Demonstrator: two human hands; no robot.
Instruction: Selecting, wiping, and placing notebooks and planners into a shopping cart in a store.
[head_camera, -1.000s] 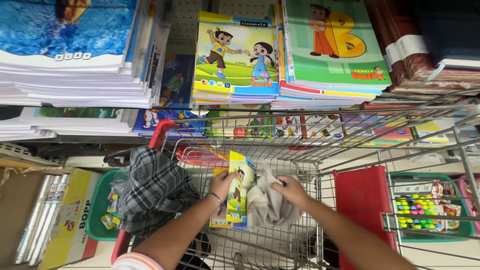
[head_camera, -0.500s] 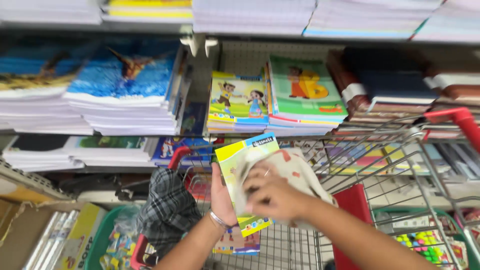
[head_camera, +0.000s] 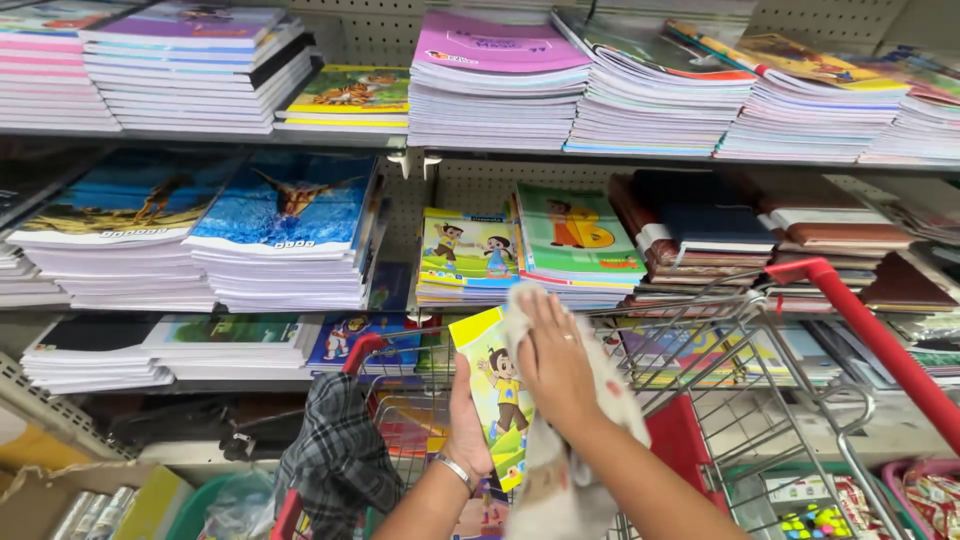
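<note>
Raised since the earlier frame, both hands now hold their items up before the shelves. Left hand (head_camera: 468, 425) grips a yellow-green picture booklet (head_camera: 497, 390) upright by its 9 o'clock edge, fingers closed around it. Right hand (head_camera: 555, 360) lies flat, fingers spread, pressing a pale cloth (head_camera: 560, 480) against the booklet's 3 o'clock side, above the red-handled cart (head_camera: 860, 320).

Both my forearms reach up from the bottom. My left hand (head_camera: 466, 425) is upright with fingers curled in a grip, bangle on the wrist; my right hand (head_camera: 556, 362) is flat, palm pressed forward, ring showing.
</note>
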